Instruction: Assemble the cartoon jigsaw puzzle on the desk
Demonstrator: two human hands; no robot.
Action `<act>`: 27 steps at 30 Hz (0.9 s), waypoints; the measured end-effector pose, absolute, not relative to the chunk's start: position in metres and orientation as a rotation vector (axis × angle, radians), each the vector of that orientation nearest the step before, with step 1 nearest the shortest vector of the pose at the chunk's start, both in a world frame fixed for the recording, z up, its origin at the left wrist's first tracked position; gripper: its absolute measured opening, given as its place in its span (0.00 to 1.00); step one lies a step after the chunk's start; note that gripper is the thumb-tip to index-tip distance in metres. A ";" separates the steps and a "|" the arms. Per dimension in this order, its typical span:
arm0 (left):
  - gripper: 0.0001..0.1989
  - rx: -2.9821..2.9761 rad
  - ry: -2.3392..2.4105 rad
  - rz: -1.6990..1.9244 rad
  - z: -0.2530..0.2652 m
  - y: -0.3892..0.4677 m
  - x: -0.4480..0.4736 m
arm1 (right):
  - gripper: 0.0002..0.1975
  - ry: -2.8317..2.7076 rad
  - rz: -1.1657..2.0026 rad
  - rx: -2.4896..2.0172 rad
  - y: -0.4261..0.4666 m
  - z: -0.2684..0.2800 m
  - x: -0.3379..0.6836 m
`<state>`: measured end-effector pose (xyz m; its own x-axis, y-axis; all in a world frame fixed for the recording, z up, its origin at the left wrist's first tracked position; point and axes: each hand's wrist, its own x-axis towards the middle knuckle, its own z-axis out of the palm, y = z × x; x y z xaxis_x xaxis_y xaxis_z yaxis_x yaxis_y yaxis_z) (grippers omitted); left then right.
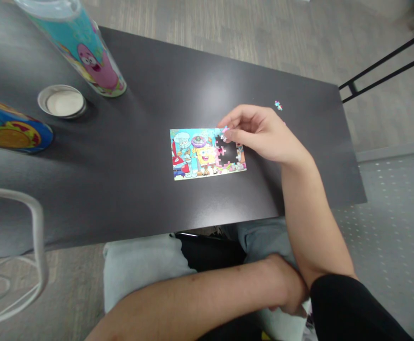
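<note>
A cartoon jigsaw puzzle (196, 154) lies flat on the dark table, with a gap in its right part where the tabletop shows through. Between the thumb and fingers of my right hand (263, 130) is a small pink and white puzzle piece (225, 132), held at the upper edge of that gap. One loose puzzle piece (278, 105) rests on the table beyond my right hand. My left hand (290, 291) hangs low over my leg beneath my right elbow. Its fingers are mostly hidden, so their grip cannot be made out.
A tall cartoon-printed tube (96, 66) stands at the back left, near a round metal lid (64, 102) and a blue cartoon can (15, 128). A white curved tube (38, 237) crosses the lower left. The dark table (128, 203) ends just before my lap.
</note>
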<state>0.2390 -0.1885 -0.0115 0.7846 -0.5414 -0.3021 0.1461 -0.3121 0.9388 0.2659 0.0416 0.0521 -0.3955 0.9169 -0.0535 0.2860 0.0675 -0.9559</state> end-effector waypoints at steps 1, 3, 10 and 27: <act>0.19 1.767 -0.317 -0.711 -0.011 -0.188 0.239 | 0.13 -1.770 1.322 -1.233 0.041 0.053 0.266; 0.19 1.768 -0.351 -0.746 -0.009 -0.186 0.237 | 0.15 -1.820 1.276 -1.300 0.040 0.056 0.268; 0.27 1.775 -0.351 -0.757 0.009 -0.173 0.229 | 0.11 -1.902 1.279 -1.362 0.037 0.060 0.266; 0.23 1.785 -0.344 -0.774 0.018 -0.165 0.224 | 0.12 -2.057 1.037 -1.410 0.040 0.056 0.267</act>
<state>0.2241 -0.1651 0.0180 0.7440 -0.5790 -0.3335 0.1408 -0.3521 0.9253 0.2668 0.0403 0.0557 -0.3853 0.9210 -0.0566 0.5934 0.2004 -0.7795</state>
